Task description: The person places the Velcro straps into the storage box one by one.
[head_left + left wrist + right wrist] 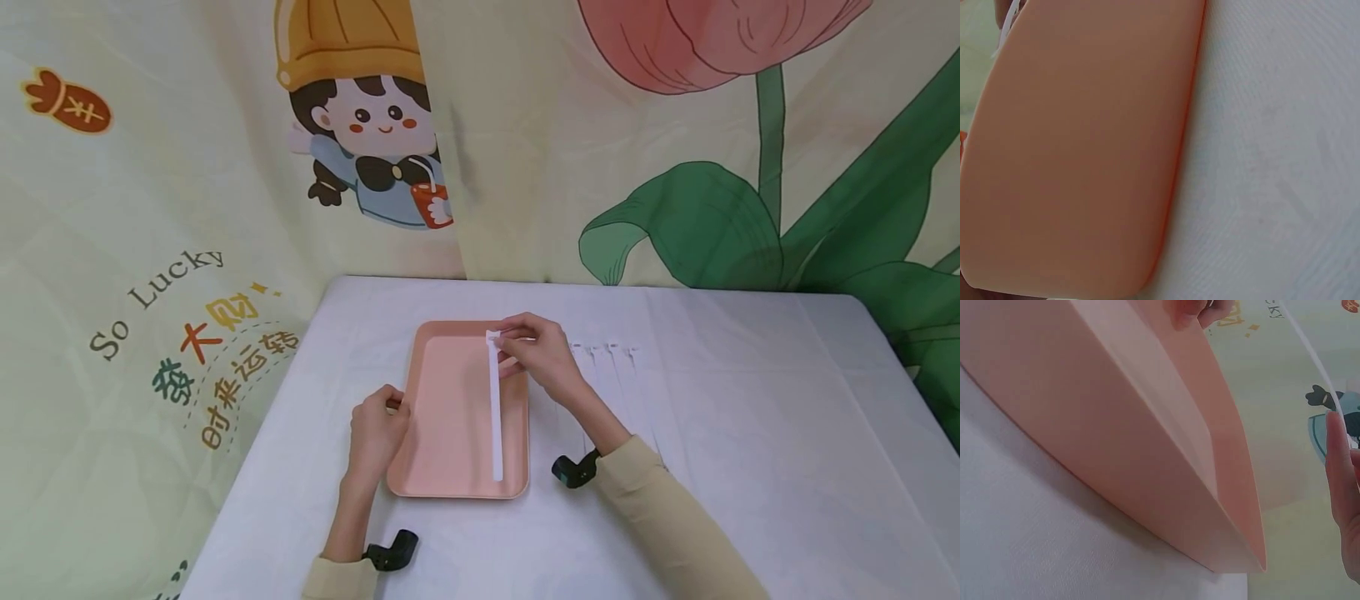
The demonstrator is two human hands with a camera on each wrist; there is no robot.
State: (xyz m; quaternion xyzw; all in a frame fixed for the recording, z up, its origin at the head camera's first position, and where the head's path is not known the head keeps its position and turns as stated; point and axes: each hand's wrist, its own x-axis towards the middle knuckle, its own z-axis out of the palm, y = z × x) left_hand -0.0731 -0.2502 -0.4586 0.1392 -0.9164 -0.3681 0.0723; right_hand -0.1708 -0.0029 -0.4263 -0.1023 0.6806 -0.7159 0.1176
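Right hand (534,354) pinches white strip (495,408) above pink tray (450,408)

The right hand holds the white strip near its far end, thumb and fingers closed on it just below a small notched head. The strip runs lengthwise over the right-hand part of the tray, its free end pointing toward the person and reaching close to the near rim. Whether that free end touches the tray, I cannot tell; the right wrist view shows the part by the fingers raised clear of the rim.

The left hand (380,425) is at the tray's left side, its fingers bent and gripping the rim about midway along.

The tray is a shallow rectangle with rounded corners, lying on a white tablecloth (780,467). To its right, partly behind the right forearm, several thin white strips (613,350) lie side by side, their small heads in a row at the far end.

Both forearms wear beige sleeves (675,517), with a black wrist camera (575,471) on each. Behind the table hangs a pale backdrop (517,183) printed with a cartoon child (382,125) and a pink tulip (720,42).
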